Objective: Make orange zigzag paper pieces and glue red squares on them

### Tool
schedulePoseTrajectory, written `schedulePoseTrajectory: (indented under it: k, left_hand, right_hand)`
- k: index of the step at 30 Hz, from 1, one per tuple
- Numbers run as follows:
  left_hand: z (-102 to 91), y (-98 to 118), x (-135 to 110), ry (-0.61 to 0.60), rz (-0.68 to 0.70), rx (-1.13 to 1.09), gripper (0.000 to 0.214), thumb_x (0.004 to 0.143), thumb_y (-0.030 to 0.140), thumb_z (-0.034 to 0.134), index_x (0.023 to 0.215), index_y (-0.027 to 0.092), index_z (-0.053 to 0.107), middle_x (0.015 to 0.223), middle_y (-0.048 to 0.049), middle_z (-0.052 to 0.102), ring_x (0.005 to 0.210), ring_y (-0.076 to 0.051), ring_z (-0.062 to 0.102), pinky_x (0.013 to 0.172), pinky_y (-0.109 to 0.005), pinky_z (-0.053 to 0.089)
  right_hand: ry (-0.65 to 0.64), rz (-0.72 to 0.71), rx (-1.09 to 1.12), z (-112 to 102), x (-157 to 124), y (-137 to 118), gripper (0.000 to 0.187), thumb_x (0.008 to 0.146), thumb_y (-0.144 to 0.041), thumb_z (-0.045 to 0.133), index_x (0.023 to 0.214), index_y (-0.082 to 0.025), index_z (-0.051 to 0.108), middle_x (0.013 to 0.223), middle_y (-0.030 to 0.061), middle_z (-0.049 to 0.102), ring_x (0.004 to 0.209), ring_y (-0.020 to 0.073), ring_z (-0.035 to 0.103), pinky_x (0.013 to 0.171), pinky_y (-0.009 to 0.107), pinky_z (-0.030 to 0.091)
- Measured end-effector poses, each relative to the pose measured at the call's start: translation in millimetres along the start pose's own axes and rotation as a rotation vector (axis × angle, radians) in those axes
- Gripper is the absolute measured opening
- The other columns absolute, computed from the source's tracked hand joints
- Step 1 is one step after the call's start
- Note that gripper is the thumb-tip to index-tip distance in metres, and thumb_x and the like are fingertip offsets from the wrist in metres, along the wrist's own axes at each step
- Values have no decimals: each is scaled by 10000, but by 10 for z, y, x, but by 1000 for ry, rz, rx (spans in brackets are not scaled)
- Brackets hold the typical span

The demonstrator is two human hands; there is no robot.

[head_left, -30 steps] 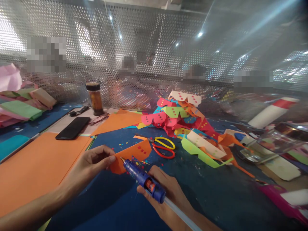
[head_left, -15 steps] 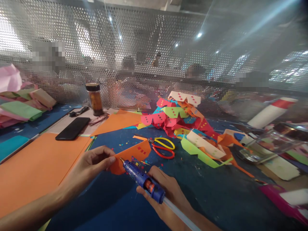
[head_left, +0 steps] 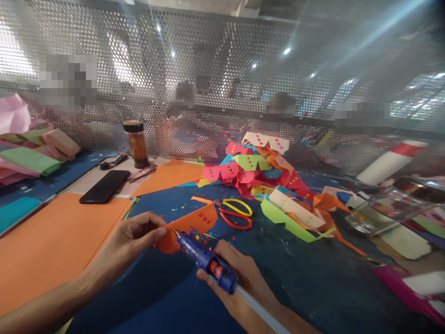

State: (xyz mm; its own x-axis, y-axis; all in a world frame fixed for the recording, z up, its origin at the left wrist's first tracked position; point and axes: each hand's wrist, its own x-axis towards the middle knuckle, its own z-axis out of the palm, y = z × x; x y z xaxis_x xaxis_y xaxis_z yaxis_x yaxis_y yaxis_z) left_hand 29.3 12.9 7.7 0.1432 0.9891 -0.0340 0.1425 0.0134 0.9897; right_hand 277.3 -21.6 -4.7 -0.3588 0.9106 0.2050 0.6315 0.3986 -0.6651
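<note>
My left hand [head_left: 144, 234] pinches the left end of an orange paper cutout [head_left: 196, 220], which has small red squares stuck on it. In my right hand [head_left: 243, 269] is a blue hot glue gun [head_left: 196, 248], with a clear glue stick [head_left: 260, 308] poking out of its back. The gun's tip meets or nearly meets the orange paper beside my left fingers; exact contact I cannot tell. Just beyond the cutout lie scissors [head_left: 236, 213] with one yellow and one red handle. Tiny coloured paper bits are scattered on the blue table around it.
A pile of coloured paper cutouts [head_left: 250, 167] stands at the back. Orange sheets [head_left: 66, 246], a black phone [head_left: 104, 186] and a brown-filled jar [head_left: 137, 146] are on the left. At right are a clear container [head_left: 392, 204] and a white bottle [head_left: 389, 162]. A perforated metal screen [head_left: 146, 69] stands behind.
Almost nothing differs. Both hands, the glue gun and the orange cutout keep their places; the view has shifted very slightly.
</note>
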Motion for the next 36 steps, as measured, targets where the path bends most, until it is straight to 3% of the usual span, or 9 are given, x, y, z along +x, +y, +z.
schedulePoseTrajectory:
  k: [14, 24, 31, 36]
  left_hand:
    - [8, -9, 9, 15, 27, 14, 237, 788, 469, 741, 752, 236, 721, 639, 22, 651, 610, -122, 564, 579, -210, 429]
    - [-2, -27, 1, 1, 43, 27, 240, 809, 473, 723, 753, 240, 721, 646, 12, 668, 614, -134, 588, 590, -226, 441]
    - [3, -12, -2, 19, 36, 19, 266, 776, 489, 745, 741, 228, 707, 626, 22, 636, 601, -131, 567, 575, -222, 438]
    - [-4, -36, 5, 15, 31, 23, 266, 795, 486, 735, 740, 228, 705, 632, 25, 633, 612, -128, 565, 587, -221, 439]
  right_hand:
    - [15, -19, -14, 14, -3, 30, 236, 878, -315, 644, 790, -243, 438, 683, -35, 586, 551, 134, 575, 501, 241, 347]
    - [-35, 82, 14, 1, -23, -5, 273, 929, -377, 617, 780, -244, 431, 651, -52, 536, 547, 133, 520, 521, 254, 329]
    - [-59, 90, -13, 1, -22, 13, 254, 903, -339, 642, 814, -243, 423, 706, -43, 579, 590, 144, 571, 543, 256, 328]
    - [-71, 93, 3, -17, -30, -8, 238, 933, -334, 606, 794, -244, 435, 691, -48, 546, 578, 137, 530, 543, 258, 338]
